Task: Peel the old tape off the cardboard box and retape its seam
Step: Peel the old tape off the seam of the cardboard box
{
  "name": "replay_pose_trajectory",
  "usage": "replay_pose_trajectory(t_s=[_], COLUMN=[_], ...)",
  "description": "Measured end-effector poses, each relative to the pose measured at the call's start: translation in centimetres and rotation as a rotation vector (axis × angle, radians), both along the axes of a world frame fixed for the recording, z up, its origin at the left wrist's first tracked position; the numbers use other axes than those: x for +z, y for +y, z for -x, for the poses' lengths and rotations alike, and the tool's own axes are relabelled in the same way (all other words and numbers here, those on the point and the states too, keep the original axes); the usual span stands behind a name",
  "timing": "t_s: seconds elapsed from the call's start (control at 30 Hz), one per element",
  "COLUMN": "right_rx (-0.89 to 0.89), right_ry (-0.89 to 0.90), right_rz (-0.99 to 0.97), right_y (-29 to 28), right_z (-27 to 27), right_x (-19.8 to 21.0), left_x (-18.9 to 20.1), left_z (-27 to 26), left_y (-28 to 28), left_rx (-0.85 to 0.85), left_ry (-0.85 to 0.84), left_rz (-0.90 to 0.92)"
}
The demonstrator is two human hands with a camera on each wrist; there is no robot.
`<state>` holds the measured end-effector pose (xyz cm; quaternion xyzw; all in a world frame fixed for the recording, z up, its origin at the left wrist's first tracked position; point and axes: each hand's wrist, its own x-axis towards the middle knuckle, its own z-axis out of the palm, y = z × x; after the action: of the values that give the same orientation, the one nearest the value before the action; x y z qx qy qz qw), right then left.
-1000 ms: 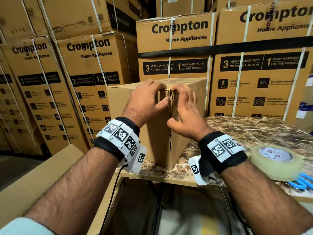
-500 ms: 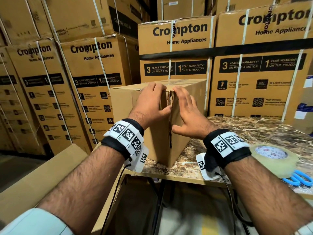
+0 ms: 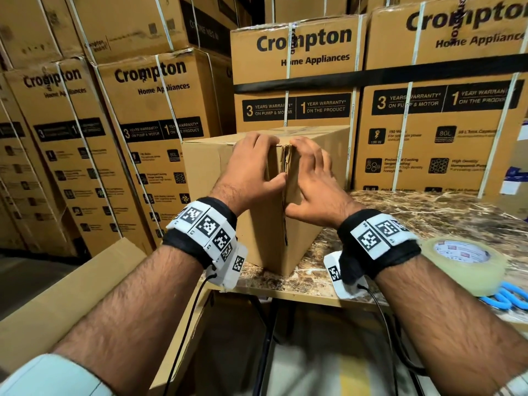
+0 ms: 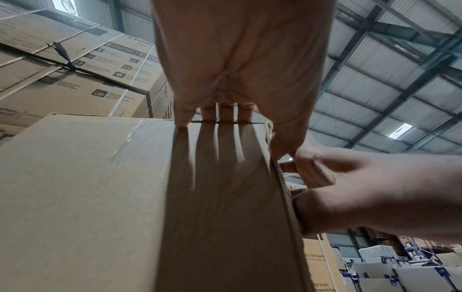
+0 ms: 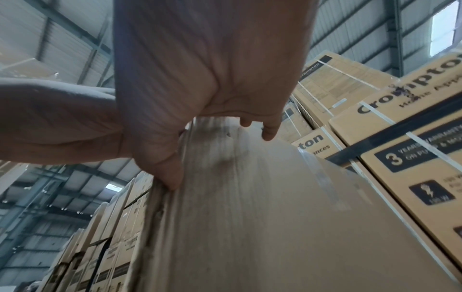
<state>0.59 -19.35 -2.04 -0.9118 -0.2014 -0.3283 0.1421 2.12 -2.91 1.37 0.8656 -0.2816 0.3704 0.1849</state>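
A plain cardboard box (image 3: 211,172) stands on the marble table (image 3: 400,212) with one corner toward me. Its torn vertical seam (image 3: 285,178) runs down that corner. My left hand (image 3: 251,164) lies on the left face, fingers hooked over the top edge and thumb at the seam. My right hand (image 3: 311,178) presses flat on the right face with fingers spread, blurred, thumb low on the seam. Strips of old clear tape (image 4: 125,142) cling to the left face and the right face (image 5: 322,181). A roll of clear tape (image 3: 463,264) lies at the right.
Blue-handled scissors (image 3: 505,295) lie by the roll near the table's front edge. Tall stacks of printed, strapped cartons (image 3: 294,81) stand close behind and to the left. A large flat carton (image 3: 71,287) sits low at the left, beside the table.
My right hand has gone from fingers curled at the seam's top to lying flat and spread on the right face. The left hand keeps its hold on the top edge.
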Motion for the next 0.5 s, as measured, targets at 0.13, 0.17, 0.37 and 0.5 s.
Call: replay_pose_trajectory(t_s=[0.13,0.17,0.37,0.5], right_rx=[-0.041,-0.032,0.026,0.062], right_ry=[0.014,0.021,0.062,0.081], right_rz=[-0.032,-0.036,-0.104,-0.127], right_y=[0.8,0.9,0.6,0.6], right_z=[0.3,0.3,1.2,1.1], right_x=[-0.2,-0.2,-0.9,-2.3], left_x=[0.0,-0.1,-0.6,-0.8], left_z=[0.0,0.0,-0.1,-0.3], left_y=[0.0,-0.1,-0.2,0.0], left_rx=[0.013,0.022,0.036,0.016], left_ry=[-0.005,-0.006,-0.007,0.002], left_rz=[-0.01,-0.017,-0.039,-0.033])
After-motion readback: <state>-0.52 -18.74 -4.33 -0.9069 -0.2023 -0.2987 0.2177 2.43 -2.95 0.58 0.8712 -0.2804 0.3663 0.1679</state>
